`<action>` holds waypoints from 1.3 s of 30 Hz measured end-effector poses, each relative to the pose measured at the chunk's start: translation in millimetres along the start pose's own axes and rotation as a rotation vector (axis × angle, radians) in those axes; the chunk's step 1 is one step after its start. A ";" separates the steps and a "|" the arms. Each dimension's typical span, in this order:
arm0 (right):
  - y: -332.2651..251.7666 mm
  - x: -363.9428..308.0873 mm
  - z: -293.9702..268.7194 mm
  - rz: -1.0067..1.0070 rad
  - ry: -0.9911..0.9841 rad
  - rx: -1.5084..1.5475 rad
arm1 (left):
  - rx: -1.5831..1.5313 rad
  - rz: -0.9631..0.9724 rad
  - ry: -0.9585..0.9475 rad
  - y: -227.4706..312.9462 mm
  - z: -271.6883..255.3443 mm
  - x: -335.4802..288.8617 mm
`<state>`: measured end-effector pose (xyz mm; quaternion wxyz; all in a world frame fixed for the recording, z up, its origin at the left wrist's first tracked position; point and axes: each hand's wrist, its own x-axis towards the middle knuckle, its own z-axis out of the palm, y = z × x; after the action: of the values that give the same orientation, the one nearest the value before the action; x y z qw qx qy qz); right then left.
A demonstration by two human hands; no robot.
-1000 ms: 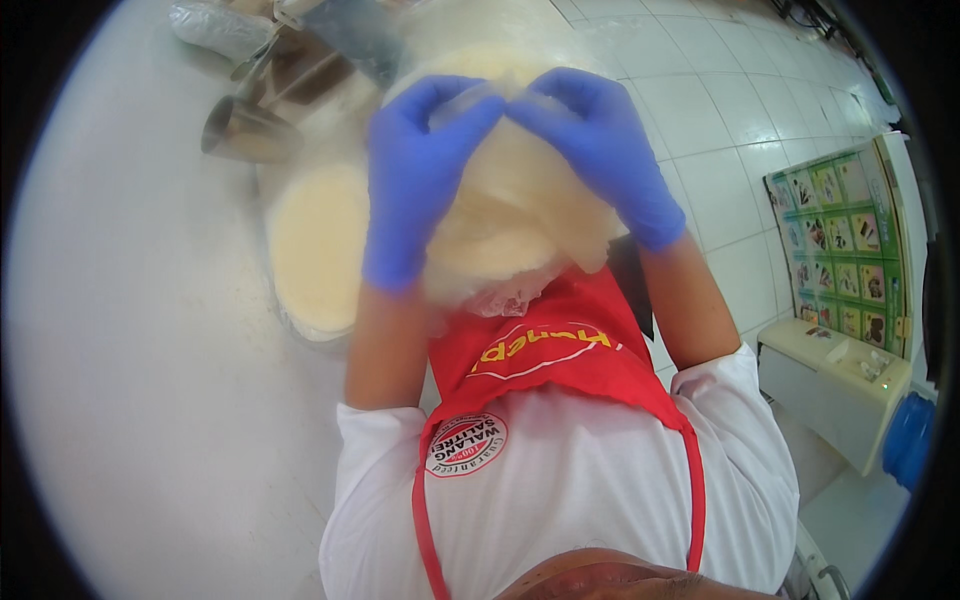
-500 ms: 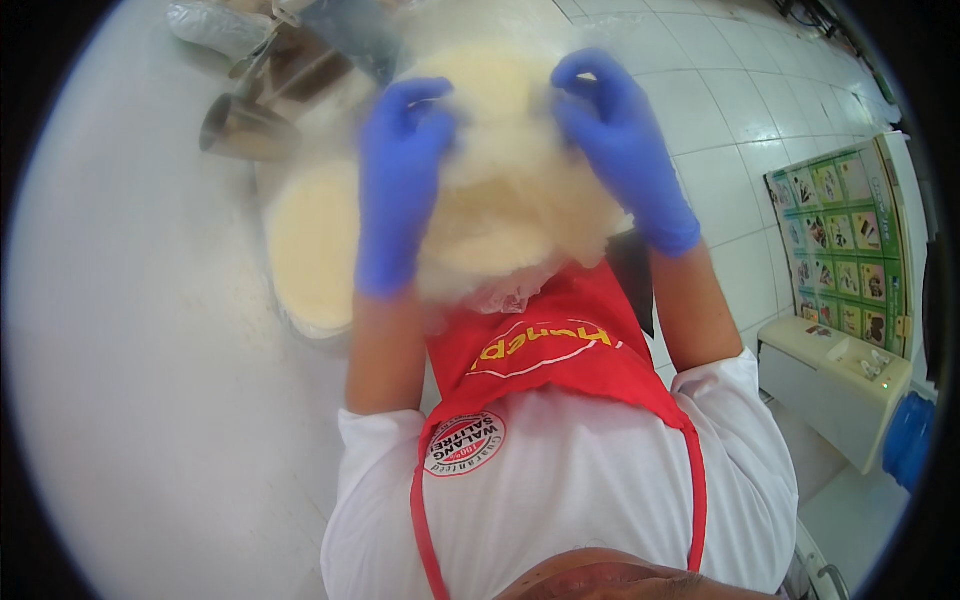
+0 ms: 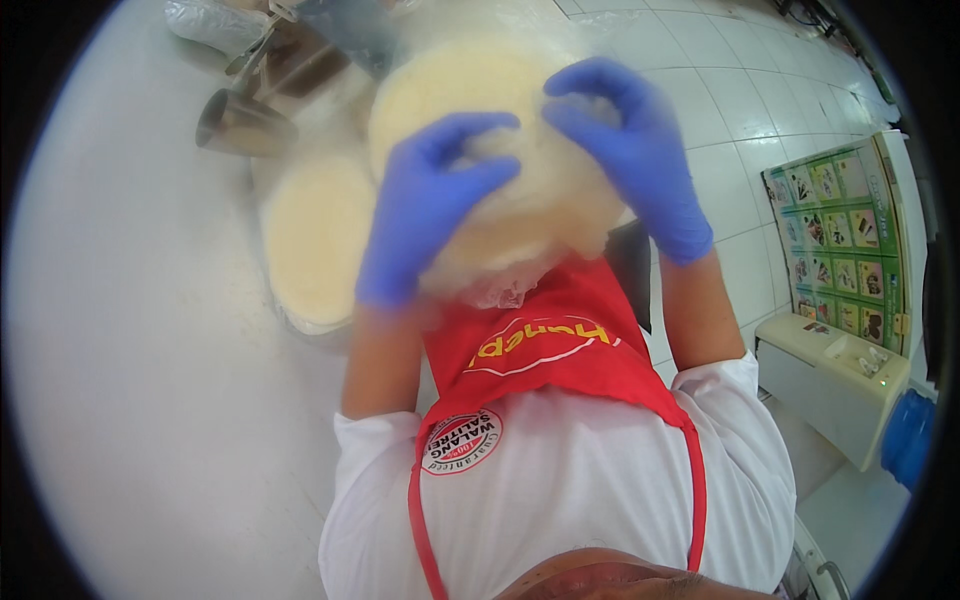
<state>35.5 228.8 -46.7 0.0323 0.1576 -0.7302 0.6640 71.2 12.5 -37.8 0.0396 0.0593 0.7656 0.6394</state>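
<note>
One gap stands between your left hand (image 3: pixel 428 200), thumb and forefinger spread, and your right hand (image 3: pixel 640 145), its fingertips close together. Whether that right hand has a pinch on anything, I cannot tell through the blur. The pale round sheets (image 3: pixel 430 88) lie beneath and between the two, reaching down toward your red apron (image 3: pixel 550 335). Tearing looks like the big danger — if those sheets are as thin as they seem, one hand pulling harder than the other could split them. Sticking is the other threat: tacky layers might lift together, or double over on themselves. And that crumpled clear plastic (image 3: pixel 505 290), right at the apron's top edge — it could snag a low fold. Out on your left, the second pale round stack (image 3: pixel 315 250) is near your wrist; a wide swing of that arm might drag it, or knock the metal cup (image 3: pixel 238 125) beyond.
</note>
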 end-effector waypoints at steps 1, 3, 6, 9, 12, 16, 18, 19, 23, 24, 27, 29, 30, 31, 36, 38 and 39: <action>-7.1 1.1 -4.8 -0.024 0.017 -0.036 | -0.034 0.020 0.049 5.0 -2.4 -1.8; -23.0 3.4 -13.1 -0.072 0.054 -0.108 | -0.075 0.009 0.116 13.4 -11.9 -4.5; -30.3 4.8 -22.2 -0.148 0.272 -0.038 | -0.147 0.024 0.271 30.0 -21.3 -7.6; -57.8 6.5 -29.4 -0.209 0.358 0.049 | -0.218 0.113 0.374 36.0 -32.4 -12.5; -78.6 5.5 -41.1 -0.195 0.399 0.003 | -0.153 0.127 0.377 34.2 -50.7 -14.7; -70.1 14.5 -41.1 -0.263 0.429 0.024 | -0.145 0.151 0.478 24.7 -77.2 -33.6; -81.9 17.2 -51.0 -0.298 0.385 -0.065 | -0.153 0.176 0.489 22.0 -93.2 -42.2; -83.9 22.9 -51.0 -0.343 0.373 -0.079 | -0.151 0.176 0.541 23.9 -101.0 -51.7; -102.1 45.3 -47.9 -0.319 0.102 0.010 | -0.175 0.141 0.648 19.1 -137.3 -84.1; -109.9 52.0 -40.1 -0.297 0.006 -0.020 | -0.170 0.105 0.655 23.8 -141.9 -89.8; -117.4 92.5 -16.2 -0.339 -0.369 -0.128 | -0.019 0.008 0.646 41.8 -163.2 -122.6; -105.6 131.8 -3.1 -0.265 -0.570 -0.247 | 0.094 -0.025 0.597 40.5 -176.3 -118.5; -98.8 145.2 1.6 -0.415 -0.506 -0.455 | 0.157 -0.014 0.600 44.1 -178.1 -116.1; -88.1 154.1 6.9 -0.566 -0.430 -0.659 | 0.220 -0.004 0.602 49.3 -177.9 -113.4; -50.0 135.8 93.3 -0.628 -0.595 -0.373 | 0.275 0.091 0.649 72.7 -165.8 -119.2; -41.2 98.8 137.6 -0.277 -0.829 -0.104 | 0.234 0.131 0.688 80.8 -163.7 -119.1; -37.2 86.6 151.9 -0.257 -0.871 -0.029 | 0.209 0.152 0.691 86.2 -164.6 -114.7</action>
<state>-11.8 61.2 -6.4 -0.1936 0.5111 -0.6595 0.5161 165.7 -148.9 74.7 -0.2751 -0.0997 0.7884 0.5411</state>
